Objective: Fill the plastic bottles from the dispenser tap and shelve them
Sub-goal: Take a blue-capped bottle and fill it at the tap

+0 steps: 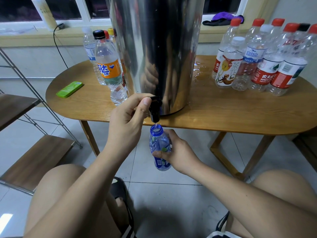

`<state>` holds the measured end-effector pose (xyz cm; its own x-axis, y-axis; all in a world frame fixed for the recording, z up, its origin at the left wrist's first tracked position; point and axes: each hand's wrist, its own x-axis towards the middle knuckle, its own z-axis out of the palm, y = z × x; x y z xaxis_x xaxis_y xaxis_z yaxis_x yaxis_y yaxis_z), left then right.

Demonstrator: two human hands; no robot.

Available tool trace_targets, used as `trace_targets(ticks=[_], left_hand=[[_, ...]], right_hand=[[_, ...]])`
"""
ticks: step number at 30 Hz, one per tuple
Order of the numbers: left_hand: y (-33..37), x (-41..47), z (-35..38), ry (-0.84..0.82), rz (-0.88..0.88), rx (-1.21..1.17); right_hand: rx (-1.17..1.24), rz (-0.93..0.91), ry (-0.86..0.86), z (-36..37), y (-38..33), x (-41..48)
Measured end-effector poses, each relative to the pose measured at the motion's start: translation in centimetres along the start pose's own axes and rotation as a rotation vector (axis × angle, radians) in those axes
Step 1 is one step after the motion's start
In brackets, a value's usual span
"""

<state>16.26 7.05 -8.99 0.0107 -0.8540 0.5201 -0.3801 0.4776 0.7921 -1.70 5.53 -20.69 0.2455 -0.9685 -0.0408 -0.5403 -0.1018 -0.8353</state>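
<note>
A tall steel dispenser [159, 48] stands on the wooden table [223, 114], its black tap [155, 109] hanging over the front edge. My left hand [127, 120] grips the tap's lever, thumb on top. A thin stream of water runs from the spout into a small blue plastic bottle [158, 145], uncapped and upright below the table edge. My right hand [176, 152] holds that bottle around its middle. A group of several capped bottles [257, 59] stands at the right of the table, and a few capped bottles, one with an orange label [109, 69], stand left of the dispenser.
A metal rack with wooden shelves [34, 157] stands at the left. A green case [70, 89] lies on the table's left part. Spilled water [199, 69] pools right of the dispenser. My bare knees and a black slipper [120, 191] are below, over tiled floor.
</note>
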Motion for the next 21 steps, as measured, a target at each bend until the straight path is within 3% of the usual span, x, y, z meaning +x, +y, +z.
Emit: trace_targets(ticks=[21], left_hand=[[-0.31, -0.12, -0.13, 0.004, -0.027, 0.004]], right_hand=[[-0.036, 0.005, -0.001, 0.32, 0.5, 0.17]])
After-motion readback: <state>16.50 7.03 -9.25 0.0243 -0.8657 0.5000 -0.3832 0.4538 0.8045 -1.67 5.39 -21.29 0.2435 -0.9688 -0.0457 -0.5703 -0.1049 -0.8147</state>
